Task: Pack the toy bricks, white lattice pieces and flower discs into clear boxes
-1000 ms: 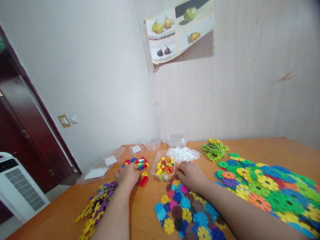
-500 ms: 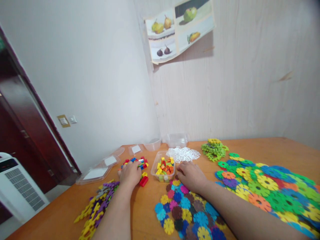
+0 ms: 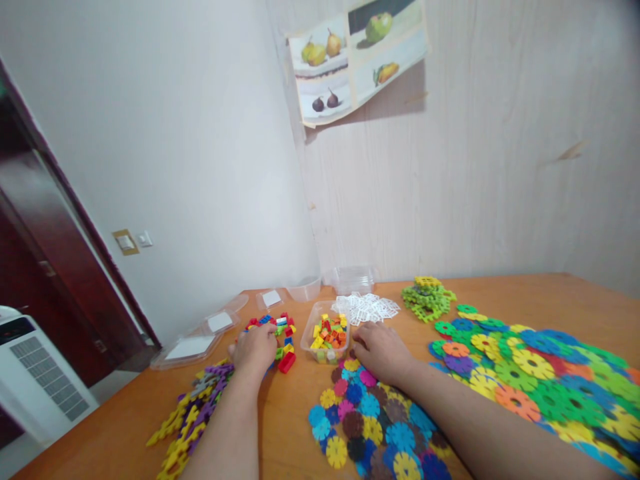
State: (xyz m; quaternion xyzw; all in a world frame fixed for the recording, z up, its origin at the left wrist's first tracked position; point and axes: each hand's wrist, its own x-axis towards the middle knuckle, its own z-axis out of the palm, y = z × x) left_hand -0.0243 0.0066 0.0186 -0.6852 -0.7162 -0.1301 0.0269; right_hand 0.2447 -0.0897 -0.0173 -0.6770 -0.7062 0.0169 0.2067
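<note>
My left hand reaches over a pile of small building blocks in red, blue, yellow, green and white. Its thumb lies along the near side of the pile; the other fingertips are mostly hidden behind the hand. A red block lies just right of it. Between my hands stands a clear plastic container holding orange and yellow blocks. My right hand rests palm down at the container's right side, fingers loosely bent, nothing visible in them. It touches the upper edge of a spread of small notched plastic discs.
Yellow and purple interlocking pieces lie by my left forearm. Large notched discs cover the right side. At the back are white pieces, green pieces and clear containers. Clear lids lie along the left edge.
My left hand has shifted slightly left and nearer, uncovering more blocks to its right. My right hand stays in place.
</note>
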